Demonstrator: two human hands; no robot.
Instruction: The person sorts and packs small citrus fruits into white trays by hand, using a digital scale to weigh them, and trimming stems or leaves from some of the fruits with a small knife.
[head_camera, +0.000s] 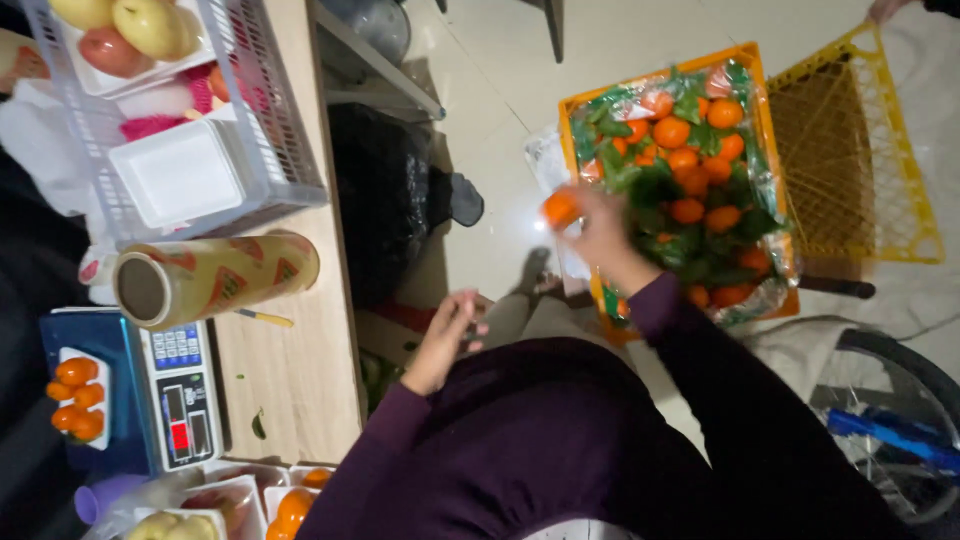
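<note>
Right hand: the right hand (600, 235) pinches one orange fruit (560, 208) at its fingertips, over the edge of the orange crate (745, 55).
Left hand: the left hand (445, 340) is half curled and holds nothing that I can see. It hangs near the edge of the table (300, 370).
Fruit: the crate is full of small orange fruits and green leaves, and it sits on the floor (500, 60).
Slip risk: the grip is only at the fingertips, so I think the fruit could drop and roll away on the floor.
Stuck risk: leaves or the crate's plastic liner could catch the hand and pull more fruit out.
Table: a scale (180, 395) with a small tray of fruit (78, 397) waits there, well apart from the crate.
</note>
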